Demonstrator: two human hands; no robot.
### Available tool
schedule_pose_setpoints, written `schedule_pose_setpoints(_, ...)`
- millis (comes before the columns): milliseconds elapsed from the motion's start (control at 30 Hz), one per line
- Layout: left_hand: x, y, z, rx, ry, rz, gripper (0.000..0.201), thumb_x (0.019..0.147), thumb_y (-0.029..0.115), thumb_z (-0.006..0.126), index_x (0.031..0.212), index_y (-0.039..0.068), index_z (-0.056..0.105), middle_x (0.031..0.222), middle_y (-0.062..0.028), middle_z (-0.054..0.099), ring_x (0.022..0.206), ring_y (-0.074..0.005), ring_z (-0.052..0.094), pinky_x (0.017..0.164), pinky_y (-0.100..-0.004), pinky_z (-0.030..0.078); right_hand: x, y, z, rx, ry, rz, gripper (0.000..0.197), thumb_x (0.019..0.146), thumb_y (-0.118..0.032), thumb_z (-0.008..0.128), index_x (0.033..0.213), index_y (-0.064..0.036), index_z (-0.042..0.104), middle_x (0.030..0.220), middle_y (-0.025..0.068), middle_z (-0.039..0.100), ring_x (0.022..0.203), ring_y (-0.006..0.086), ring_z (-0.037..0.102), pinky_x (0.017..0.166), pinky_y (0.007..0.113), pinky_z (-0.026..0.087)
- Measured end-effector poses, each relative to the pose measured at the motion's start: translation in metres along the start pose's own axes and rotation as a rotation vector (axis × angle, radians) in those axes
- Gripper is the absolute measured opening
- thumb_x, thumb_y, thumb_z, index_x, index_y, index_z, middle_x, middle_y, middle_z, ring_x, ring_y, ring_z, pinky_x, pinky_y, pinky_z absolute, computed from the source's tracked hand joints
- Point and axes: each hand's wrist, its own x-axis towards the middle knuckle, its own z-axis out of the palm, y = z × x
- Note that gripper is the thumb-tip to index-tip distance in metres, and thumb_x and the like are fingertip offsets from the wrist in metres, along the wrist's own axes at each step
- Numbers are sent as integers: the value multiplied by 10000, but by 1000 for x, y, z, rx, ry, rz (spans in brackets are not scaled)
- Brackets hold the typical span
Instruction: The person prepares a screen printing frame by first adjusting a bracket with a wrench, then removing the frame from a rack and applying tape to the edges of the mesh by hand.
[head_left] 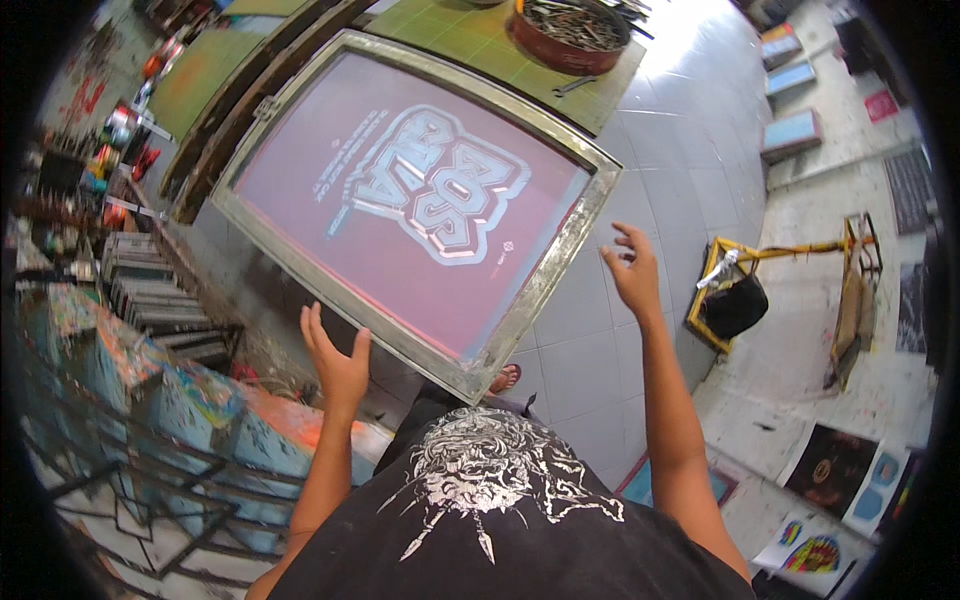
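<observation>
A screen-printing frame [551,283] with a worn, grey-green rim is tilted in front of me. Its purple mesh [420,310] carries a pale stencil of bold lettering. The frame's near corner comes close to my black shirt; I cannot tell whether they touch. My left hand [337,360] is beside the near left side of the rim, fingers spread and nothing in them. Off the right side, my right hand [634,268] is raised with its fingers apart, also holding nothing. A gap shows between it and the rim.
Beyond the frame, a green board [440,40] bears a round red tin [570,38] of small pieces and a wrench [574,86]. Dark beams [225,125] run along the far left. A yellow metal stand [770,252] is at right, over grey floor tiles [580,310].
</observation>
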Motion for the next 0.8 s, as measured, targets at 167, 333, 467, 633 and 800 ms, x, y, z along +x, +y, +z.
schedule_pose_setpoints(167, -69, -2, 53, -752, 1, -484, 716, 919, 156, 618, 1467, 1, 183, 1499, -254, 234, 1367, -370, 315, 1099, -462, 287, 69, 30, -9, -81, -12, -49, 461, 840, -250, 713, 1245, -73, 581, 1224, 136, 585, 1079, 284, 596, 820, 380, 501)
schedule_pose_setpoints(333, -58, 38, 85, -1007, 89, -658, 582, 952, 81, 547, 1426, -58, 241, 1320, -146, 478, 1198, -192, 465, 1040, -328, 343, 123, 45, -21, -31, -119, -24, 461, 892, -294, 672, 1271, -57, 561, 1254, 147, 575, 1153, 291, 564, 898, 396, 487)
schedule_pose_setpoints(467, -66, 33, 95, -940, 164, -647, 667, 946, 179, 588, 1435, -81, 217, 1325, -165, 485, 1187, -208, 488, 990, -318, 393, 157, 59, -27, 70, -243, -7, 443, 908, -268, 654, 1274, -39, 557, 1256, 147, 588, 1158, 276, 558, 945, 377, 459)
schedule_pose_setpoints(633, -57, 42, 100, -741, 321, -705, 606, 946, 168, 591, 1399, -80, 275, 1228, -172, 542, 1099, -193, 531, 942, -303, 419, 197, 63, -19, 243, -517, 14, 434, 958, -287, 572, 1277, 6, 544, 1280, 148, 570, 1184, 217, 524, 1005, 340, 394)
schedule_pose_setpoints(800, -47, 41, 101, -641, 381, -708, 680, 935, 248, 618, 1428, -53, 261, 1197, -182, 562, 1090, -191, 532, 926, -312, 429, 217, 76, 5, 439, -775, 57, 494, 1036, -347, 398, 1358, 23, 458, 1282, 90, 544, 1187, 164, 493, 1011, 290, 369)
